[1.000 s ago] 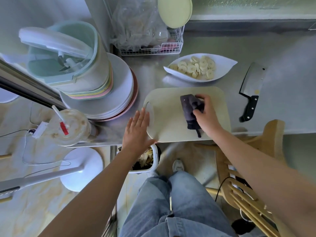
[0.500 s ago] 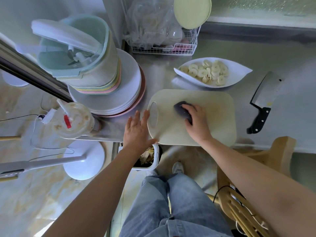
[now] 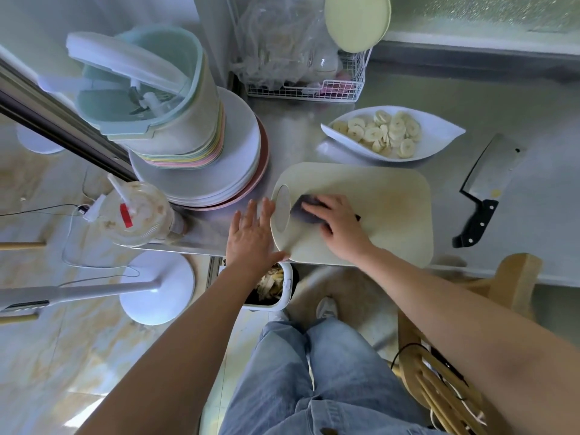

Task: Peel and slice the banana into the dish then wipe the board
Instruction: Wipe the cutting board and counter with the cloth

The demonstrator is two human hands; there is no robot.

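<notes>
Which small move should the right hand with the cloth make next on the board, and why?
Probably slide the cloth rightward across the board: the right hand presses it near the handle hole at the left end, a yellowish smear shows mid-board, and the left hand steadies the left edge.

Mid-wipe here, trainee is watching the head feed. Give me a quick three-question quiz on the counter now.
1. True or false: the cleaver lies on the cutting board.
2. The right hand presses what onto the board? A) banana peel B) dark cloth C) sponge
3. Fill in: the banana slices sit in the white ____.
Key: 1 false, on the counter; 2 B; 3 dish.
</notes>
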